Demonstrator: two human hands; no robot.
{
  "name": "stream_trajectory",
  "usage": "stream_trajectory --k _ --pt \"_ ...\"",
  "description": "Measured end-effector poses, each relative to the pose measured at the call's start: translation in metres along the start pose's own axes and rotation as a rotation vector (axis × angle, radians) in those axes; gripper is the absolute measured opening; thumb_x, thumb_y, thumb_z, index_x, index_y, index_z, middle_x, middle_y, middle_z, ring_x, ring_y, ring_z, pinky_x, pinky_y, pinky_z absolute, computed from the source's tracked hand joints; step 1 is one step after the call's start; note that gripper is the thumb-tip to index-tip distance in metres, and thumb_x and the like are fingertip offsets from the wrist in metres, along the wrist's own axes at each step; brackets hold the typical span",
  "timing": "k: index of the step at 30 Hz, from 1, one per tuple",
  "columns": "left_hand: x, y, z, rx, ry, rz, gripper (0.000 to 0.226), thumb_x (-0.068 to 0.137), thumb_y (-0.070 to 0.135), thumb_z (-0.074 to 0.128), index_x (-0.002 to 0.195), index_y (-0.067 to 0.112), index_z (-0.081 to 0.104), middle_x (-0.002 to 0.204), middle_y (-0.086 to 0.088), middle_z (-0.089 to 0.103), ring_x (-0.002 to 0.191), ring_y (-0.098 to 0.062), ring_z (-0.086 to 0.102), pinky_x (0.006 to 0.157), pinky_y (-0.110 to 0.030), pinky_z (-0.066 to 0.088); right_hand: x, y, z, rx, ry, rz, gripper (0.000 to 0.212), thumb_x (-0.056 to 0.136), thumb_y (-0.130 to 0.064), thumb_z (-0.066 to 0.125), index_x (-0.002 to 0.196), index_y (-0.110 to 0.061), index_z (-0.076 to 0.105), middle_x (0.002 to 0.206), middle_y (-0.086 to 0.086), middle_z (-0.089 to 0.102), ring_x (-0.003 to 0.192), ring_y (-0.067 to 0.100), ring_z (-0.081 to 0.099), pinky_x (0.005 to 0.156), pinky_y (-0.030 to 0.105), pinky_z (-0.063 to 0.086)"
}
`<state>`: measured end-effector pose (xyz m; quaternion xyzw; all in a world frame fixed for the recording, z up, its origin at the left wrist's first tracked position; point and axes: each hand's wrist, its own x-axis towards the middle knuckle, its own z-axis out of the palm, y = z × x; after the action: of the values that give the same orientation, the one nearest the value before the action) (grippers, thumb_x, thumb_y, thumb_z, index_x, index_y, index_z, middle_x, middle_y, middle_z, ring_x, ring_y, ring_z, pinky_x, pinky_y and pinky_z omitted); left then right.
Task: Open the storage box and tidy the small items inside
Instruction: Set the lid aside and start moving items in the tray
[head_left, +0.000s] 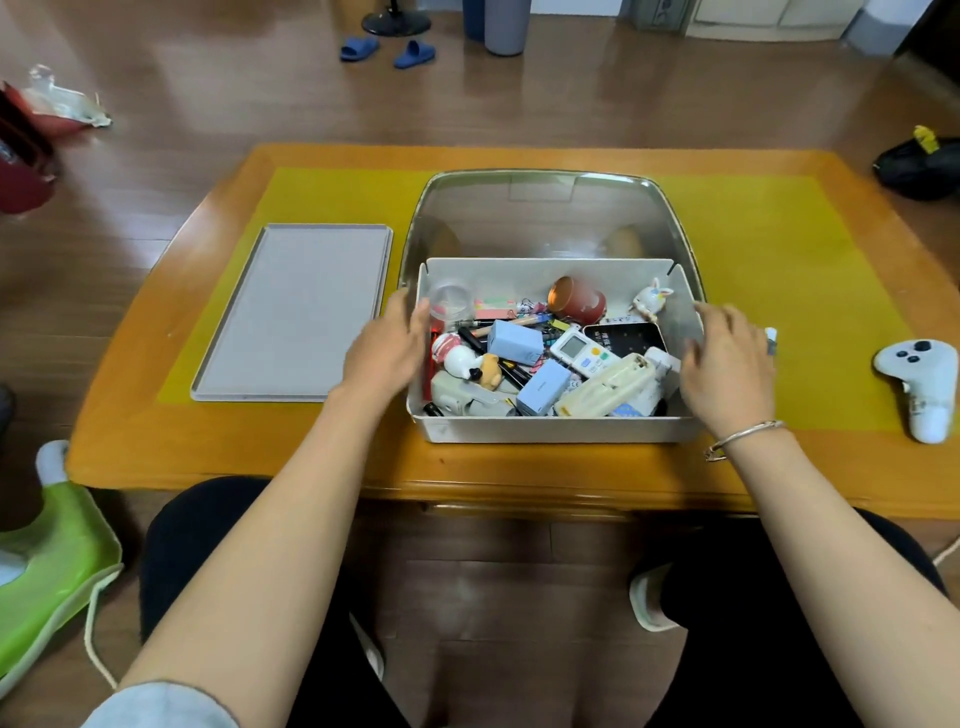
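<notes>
Tray (296, 312) comes first at our left: a grey rectangular one lying flat on the yellow mat (779, 291), its long axis running away from us. Just right of it our left hand (384, 345) rests against the left wall of the storage box (550, 428), fingers straight and close together along the rim. We see a white, open-topped box in the middle of the wooden table (156, 415), its clear lid (550, 218) swung up and back behind it. Its long axis runs left to right, and its opening faces up toward us. Inside lies a jumble: a small clear cup (451, 300), figurines, pale blue boxes, a brown cup (577, 299) tipped on its side, a white remote (584, 354), pens. Our right hand (727, 364) hovers beside the right wall, fingers loosely spread and holding nothing; we cannot tell whether it touches. Bare mat lies right of it, then a white game controller (922, 382) near the table's right edge.
</notes>
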<state>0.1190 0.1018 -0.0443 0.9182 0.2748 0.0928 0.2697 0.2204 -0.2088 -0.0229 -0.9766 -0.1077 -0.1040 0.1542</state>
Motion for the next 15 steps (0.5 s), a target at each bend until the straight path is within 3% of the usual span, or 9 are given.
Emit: stream_trajectory --k 2,4,7,15 --pt "-0.003 0.015 0.005 0.03 -0.045 0.004 0.049 0.102 0.041 0.03 0.145 0.018 0.026 0.124 -0.017 0.06 0.107 -0.036 0.058 0.078 -0.038 0.043 0.001 0.008 0.002 0.002 -0.117 0.025 0.047 0.093 -0.01 0.046 0.139 -0.007 0.037 0.123 0.026 0.055 0.109 0.044 0.052 0.077 0.044 0.042" --pt "-0.004 0.022 0.009 0.107 -0.05 -0.044 0.056 0.1 0.024 0.041 0.149 0.017 0.015 0.114 -0.017 0.062 0.093 -0.033 0.061 0.07 -0.037 0.045 0.001 0.012 0.004 -0.017 -0.159 0.05 0.049 0.091 -0.004 0.045 0.139 -0.007 0.036 0.109 0.029 0.061 0.097 0.046 0.058 0.064 0.039 0.036" --pt "-0.008 0.023 0.012 0.201 -0.056 -0.082 0.073 0.094 0.013 0.05 0.151 0.021 0.005 0.102 -0.016 0.062 0.074 -0.025 0.056 0.058 -0.034 0.042 0.0 0.014 0.005 -0.028 -0.134 0.061 0.051 0.085 0.004 0.045 0.135 -0.006 0.042 0.104 0.03 0.062 0.092 0.046 0.059 0.062 0.039 0.037" --pt "-0.026 0.006 0.008 0.249 0.004 -0.087 0.07 0.095 0.015 0.049 0.151 0.022 0.008 0.096 -0.015 0.062 0.069 -0.024 0.05 0.058 -0.036 0.042 -0.025 0.01 0.007 -0.039 -0.084 0.04 0.05 0.086 0.001 0.046 0.135 -0.011 0.044 0.1 0.025 0.065 0.087 0.044 0.06 0.06 0.035 0.034"
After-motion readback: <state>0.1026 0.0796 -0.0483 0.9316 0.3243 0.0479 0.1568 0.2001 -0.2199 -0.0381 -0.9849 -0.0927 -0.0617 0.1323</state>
